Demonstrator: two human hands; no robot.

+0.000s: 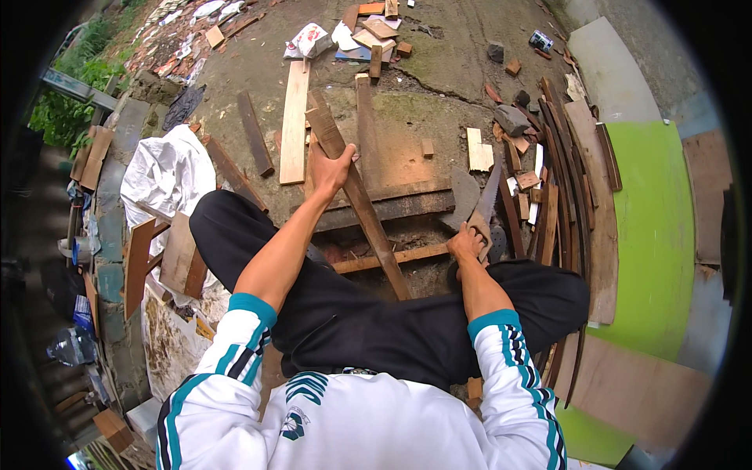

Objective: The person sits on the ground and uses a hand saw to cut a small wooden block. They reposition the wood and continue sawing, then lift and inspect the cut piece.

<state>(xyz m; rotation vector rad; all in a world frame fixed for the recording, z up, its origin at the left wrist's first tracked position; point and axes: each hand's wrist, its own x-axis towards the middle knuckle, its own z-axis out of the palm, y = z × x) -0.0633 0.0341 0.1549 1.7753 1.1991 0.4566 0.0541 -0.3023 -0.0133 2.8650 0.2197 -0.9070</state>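
My left hand is closed around a long brown wooden plank, which slants from in front of me down toward my lap. Low on the right, my right hand grips the wooden handle of a handsaw; its blade points away from me and stands apart from the plank. Beside the blade lies a flat grey piece whose kind I cannot make out. Between my legs a thin wooden strip lies across the ground, with a thick dark beam just beyond it.
A pale board and darker planks lie ahead. Many long strips are heaped at the right, by a green panel. A white sack and board offcuts lie at the left. Wood scraps sit farther off.
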